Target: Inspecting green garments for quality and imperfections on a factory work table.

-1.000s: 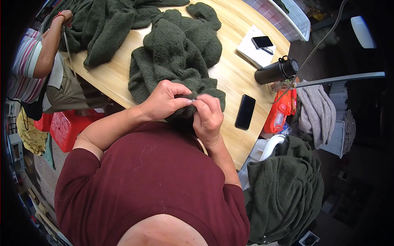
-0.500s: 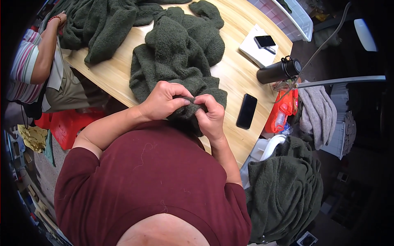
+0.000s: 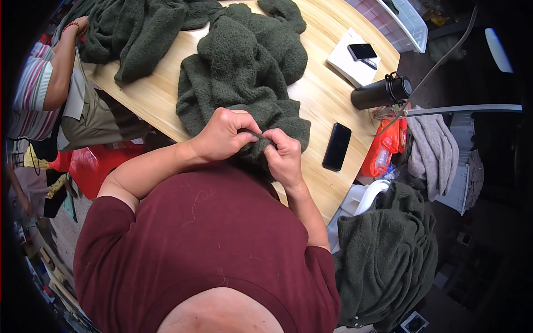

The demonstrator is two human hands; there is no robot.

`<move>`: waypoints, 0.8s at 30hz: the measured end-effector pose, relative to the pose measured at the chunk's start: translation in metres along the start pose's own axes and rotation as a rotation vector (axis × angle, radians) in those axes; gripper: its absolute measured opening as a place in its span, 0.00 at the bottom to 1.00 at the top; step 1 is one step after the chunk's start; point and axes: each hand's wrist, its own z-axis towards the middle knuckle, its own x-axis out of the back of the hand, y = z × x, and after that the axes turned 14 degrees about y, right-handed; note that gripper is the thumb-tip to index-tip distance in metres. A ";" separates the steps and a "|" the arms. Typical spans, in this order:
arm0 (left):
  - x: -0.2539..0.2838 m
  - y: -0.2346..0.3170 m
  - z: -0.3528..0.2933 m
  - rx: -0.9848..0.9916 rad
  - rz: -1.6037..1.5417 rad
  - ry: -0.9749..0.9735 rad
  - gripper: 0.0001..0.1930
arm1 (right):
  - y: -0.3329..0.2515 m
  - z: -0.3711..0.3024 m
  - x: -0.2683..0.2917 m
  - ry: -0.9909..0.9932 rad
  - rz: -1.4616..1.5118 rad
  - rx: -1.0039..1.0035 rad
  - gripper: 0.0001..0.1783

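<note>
A dark green knitted garment (image 3: 244, 66) lies bunched across the table in front of me, its near end drawn up to the table's edge by my body. My left hand (image 3: 225, 136) pinches the fabric between thumb and forefinger. Right beside it, my right hand (image 3: 284, 155) grips the same edge of knit, the fingertips of both hands almost meeting. Whether something small sits between the fingertips is too hidden to tell. The garment's lower part drops out of sight behind my hands.
On the wooden table (image 3: 319, 89) are a black phone (image 3: 337, 146), a black bottle (image 3: 380, 92) and a white box (image 3: 347, 58) bearing another phone. More green knitwear (image 3: 383, 255) is heaped at my right. A co-worker's arm (image 3: 61, 72) handles green knitwear at the far left.
My hands keep their pinch on the garment, with the right fingers slightly shifted. The view has moved a little. Another person has come into sight at the far left edge.
</note>
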 end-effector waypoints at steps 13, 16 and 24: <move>-0.006 -0.003 -0.004 -0.239 0.006 0.163 0.07 | -0.006 -0.008 -0.012 0.254 -0.282 0.407 0.13; -0.006 0.001 -0.004 -0.388 0.113 0.232 0.07 | -0.011 -0.008 -0.016 0.293 -0.289 0.344 0.11; -0.012 0.002 -0.010 -0.489 0.135 0.368 0.09 | -0.001 0.008 -0.025 0.370 -0.350 0.515 0.11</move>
